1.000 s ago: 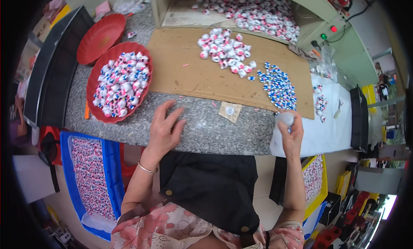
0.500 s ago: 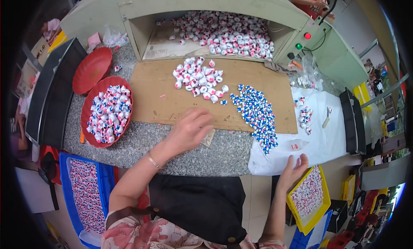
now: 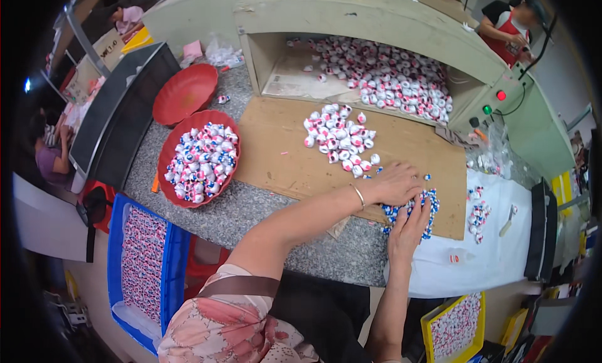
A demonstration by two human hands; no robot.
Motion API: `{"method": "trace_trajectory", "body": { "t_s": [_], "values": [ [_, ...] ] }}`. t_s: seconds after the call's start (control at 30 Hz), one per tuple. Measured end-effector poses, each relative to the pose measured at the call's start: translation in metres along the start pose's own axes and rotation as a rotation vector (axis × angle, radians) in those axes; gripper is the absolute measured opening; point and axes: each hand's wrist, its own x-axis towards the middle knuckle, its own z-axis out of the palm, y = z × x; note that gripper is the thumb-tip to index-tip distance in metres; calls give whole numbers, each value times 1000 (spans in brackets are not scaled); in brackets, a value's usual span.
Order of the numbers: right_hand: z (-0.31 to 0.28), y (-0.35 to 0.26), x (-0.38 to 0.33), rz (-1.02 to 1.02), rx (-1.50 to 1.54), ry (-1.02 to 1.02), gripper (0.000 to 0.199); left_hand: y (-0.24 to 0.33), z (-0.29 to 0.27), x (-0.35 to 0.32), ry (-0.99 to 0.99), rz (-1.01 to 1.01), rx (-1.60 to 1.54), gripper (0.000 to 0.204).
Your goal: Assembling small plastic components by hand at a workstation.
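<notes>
Both of my hands meet over a pile of small blue-and-white pieces (image 3: 433, 206) on the cardboard sheet. My left hand (image 3: 396, 183) lies across the pile's far side, palm down, with its fingers stretched out. From the near side my right hand (image 3: 409, 230) touches the pieces, its fingers extended and their tips beside the left fingers. The hands cover much of the pile, and neither grips anything I can make out. Just beyond my left hand is a heap of larger white-and-pink rounded pieces (image 3: 342, 134).
A red bowl (image 3: 164, 184) of mixed pieces stands left, with another red bowl (image 3: 188, 96) behind it. More white-and-pink pieces fill the open box (image 3: 351, 24) at the back. A white sheet (image 3: 439, 275) lies right, with a knife-like tool (image 3: 505, 227) on it. Other people work nearby.
My left hand has moved right from the middle onto the blue-and-white pile. My right hand has come in from the table's front edge. The spread pile is now more compact, and the view has shifted.
</notes>
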Motion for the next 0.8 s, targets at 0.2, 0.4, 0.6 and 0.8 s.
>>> {"method": "trace_trajectory", "body": {
  "t_s": [0.2, 0.4, 0.6, 0.8],
  "values": [
    [-24, -25, 24, -220, -124, -28, 42, -17, -50, -45, 430, 199, 138, 21],
    [62, -62, 144, -201, 411, -357, 43, -130, -141, -79, 520, -252, 130, 33],
    [137, -64, 168, -315, 436, -537, 56, -125, -116, -95, 419, -214, 144, 39],
    [78, -67, 132, -439, 364, -438, 44, -82, -116, -122, 418, -187, 209, 30]
  ]
}}
